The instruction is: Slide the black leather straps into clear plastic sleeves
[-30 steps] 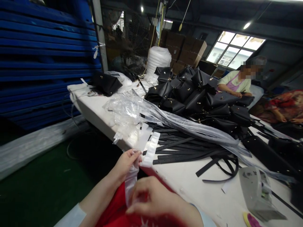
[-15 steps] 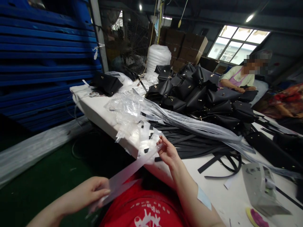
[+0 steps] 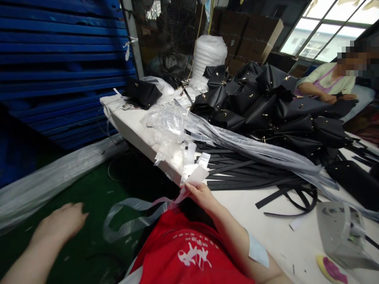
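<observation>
My right hand (image 3: 198, 193) pinches a long clear plastic sleeve (image 3: 127, 203) near its upper end, at the table's front edge. A flat white end stands up above the fingers, and the rest loops down to the left, across my red apron (image 3: 189, 252). My left hand (image 3: 60, 223) is off to the left over the green floor, slightly blurred, with nothing visible in it and the thumb apart from the bent fingers. Just beyond my right hand lie more plastic sleeve ends (image 3: 189, 156) and a row of black straps (image 3: 237, 177).
Black bags (image 3: 251, 94) are heaped on the white table (image 3: 237, 213), with a bundle of sleeved straps (image 3: 260, 152) before them. A tape dispenser (image 3: 340, 228) stands at right. Blue pallets (image 3: 65, 79) rise at left. A co-worker (image 3: 328, 83) handles a bag.
My left hand has let go of the plastic sleeve and moved left, away from it. The sleeve's freed end now hangs in a loop. The view has shifted somewhat.
</observation>
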`<state>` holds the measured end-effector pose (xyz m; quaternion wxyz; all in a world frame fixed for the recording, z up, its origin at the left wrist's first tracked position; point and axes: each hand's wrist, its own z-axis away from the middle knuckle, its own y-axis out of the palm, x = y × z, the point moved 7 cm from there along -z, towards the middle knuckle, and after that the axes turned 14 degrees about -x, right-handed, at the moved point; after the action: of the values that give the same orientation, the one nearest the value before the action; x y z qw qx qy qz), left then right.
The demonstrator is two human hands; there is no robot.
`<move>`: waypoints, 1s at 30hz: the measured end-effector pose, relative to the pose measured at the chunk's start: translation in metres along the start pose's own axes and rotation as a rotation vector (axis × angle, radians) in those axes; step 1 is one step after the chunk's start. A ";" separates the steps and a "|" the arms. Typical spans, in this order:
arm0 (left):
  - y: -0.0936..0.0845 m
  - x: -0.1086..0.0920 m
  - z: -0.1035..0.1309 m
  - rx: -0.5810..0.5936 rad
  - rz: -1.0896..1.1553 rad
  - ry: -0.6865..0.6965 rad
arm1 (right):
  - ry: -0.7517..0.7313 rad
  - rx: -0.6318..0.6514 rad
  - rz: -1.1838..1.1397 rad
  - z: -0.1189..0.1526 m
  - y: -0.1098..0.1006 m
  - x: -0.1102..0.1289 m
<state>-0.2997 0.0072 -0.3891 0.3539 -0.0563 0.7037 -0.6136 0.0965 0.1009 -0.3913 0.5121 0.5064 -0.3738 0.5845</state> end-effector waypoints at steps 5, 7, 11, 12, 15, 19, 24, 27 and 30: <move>0.050 -0.168 0.063 0.382 0.508 0.379 | -0.046 0.224 0.160 0.024 0.042 -0.009; 0.064 -0.215 0.092 0.467 0.737 0.402 | -0.089 0.274 0.241 0.030 0.049 -0.011; 0.080 -0.231 0.099 0.272 0.935 0.157 | -0.185 0.217 0.451 0.012 0.022 -0.002; 0.082 -0.229 0.097 0.254 0.957 0.120 | -0.228 0.105 0.537 0.000 0.004 0.005; 0.086 -0.225 0.091 0.308 0.995 0.068 | -0.423 -0.363 0.975 -0.036 -0.054 0.035; 0.084 -0.220 0.091 0.343 0.992 0.035 | -0.545 -0.537 1.271 -0.060 -0.078 0.044; 0.085 -0.208 0.092 0.330 1.010 -0.024 | -0.587 -0.528 1.276 -0.059 -0.075 0.036; 0.086 -0.203 0.089 0.346 0.987 0.008 | -0.606 -0.560 1.234 -0.046 -0.079 0.047; 0.084 -0.205 0.084 0.395 0.982 0.031 | -0.693 -0.514 1.127 -0.022 -0.071 0.064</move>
<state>-0.0693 0.0635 -0.3768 0.5931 0.3567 0.5231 -0.4974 0.1633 0.1501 -0.3396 0.0865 0.2560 -0.8464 0.4590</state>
